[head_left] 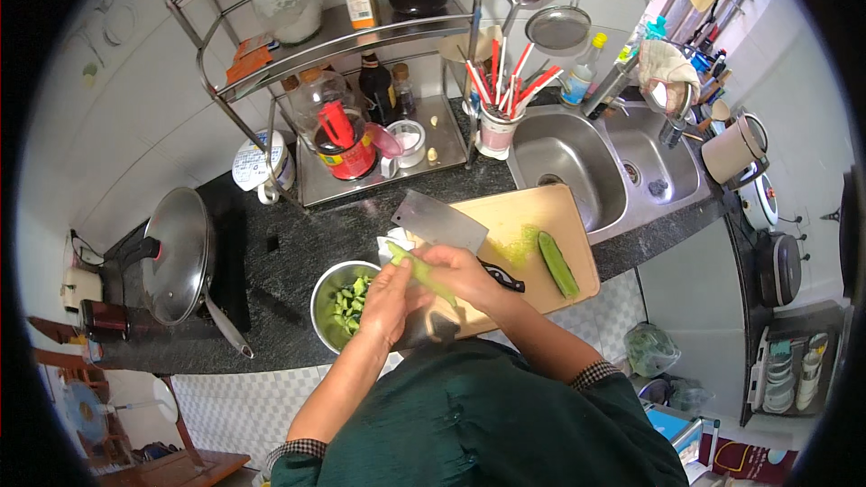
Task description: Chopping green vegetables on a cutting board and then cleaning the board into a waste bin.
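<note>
Both hands hold a long pale green cucumber piece (421,273) over the left edge of a cutting board (544,206). My left hand (387,297) pinches its upper end, beside a steel bowl (321,287) of chopped cucumber (350,303). My right hand (463,279) is closed about its lower part. On the board behind my hands lies a cleaver (443,222) with a black handle (502,275). A cucumber half with dark green skin (559,265) rests at the right, next to pale green scrapings (522,245).
A lidded wok (177,257) stands on the left of the dark counter. A metal rack (338,44) with jars and bottles rises behind. A cup of red and white straws (497,130) stands beside the double steel sink (575,155).
</note>
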{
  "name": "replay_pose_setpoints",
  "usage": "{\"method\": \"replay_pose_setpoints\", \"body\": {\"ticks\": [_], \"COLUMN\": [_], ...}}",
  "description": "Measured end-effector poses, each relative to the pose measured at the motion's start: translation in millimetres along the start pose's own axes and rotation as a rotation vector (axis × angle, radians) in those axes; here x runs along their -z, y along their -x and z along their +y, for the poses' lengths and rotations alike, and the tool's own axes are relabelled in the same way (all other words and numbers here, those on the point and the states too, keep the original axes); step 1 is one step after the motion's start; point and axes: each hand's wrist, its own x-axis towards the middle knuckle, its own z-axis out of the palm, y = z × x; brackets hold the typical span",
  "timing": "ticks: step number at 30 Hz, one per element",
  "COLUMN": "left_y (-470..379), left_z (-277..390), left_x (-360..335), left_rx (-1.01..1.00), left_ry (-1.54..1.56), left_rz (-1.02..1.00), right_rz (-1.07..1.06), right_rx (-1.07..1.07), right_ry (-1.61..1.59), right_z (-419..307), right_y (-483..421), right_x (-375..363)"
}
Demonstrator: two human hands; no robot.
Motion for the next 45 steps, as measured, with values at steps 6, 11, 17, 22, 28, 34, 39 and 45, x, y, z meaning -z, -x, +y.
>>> {"method": "replay_pose_setpoints", "body": {"ticks": [6,11,17,22,28,34,39,45], "left_y": [-17,-35,-63,-90,-103,-111,-113,-111], "left_z": [-17,-14,-17,-34,-42,-48,-47,-50], "left_x": [-18,-48,-86,-104,-119,-114,-109,-113], "left_rx": [-0.116,-0.05,-0.005,-0.002,0.035,0.004,0.0,-0.033], "left_ry": [-0.183,-0.2,-0.225,-0.242,-0.191,-0.156,-0.209,-0.194], "left_rz": [-0.03,-0.08,-0.106,-0.144,-0.124,-0.1,-0.043,-0.056], "right_rz": [0.123,0.122,0.229,0.269,0.231,0.175,0.186,0.261], "right_rx": [-0.088,-0.275,-0.168,-0.133,-0.12,-0.049,-0.142,-0.29], "right_ry": [-0.08,-0.331,-0.298,-0.341,-0.242,-0.159,-0.121,0.051], "right_z": [9,10,-6,-5,5,4,1,-20], "right_y": [15,20,26,31,32,32,39,30], "right_x": [22,60,92,120,152,160,175,162]}}
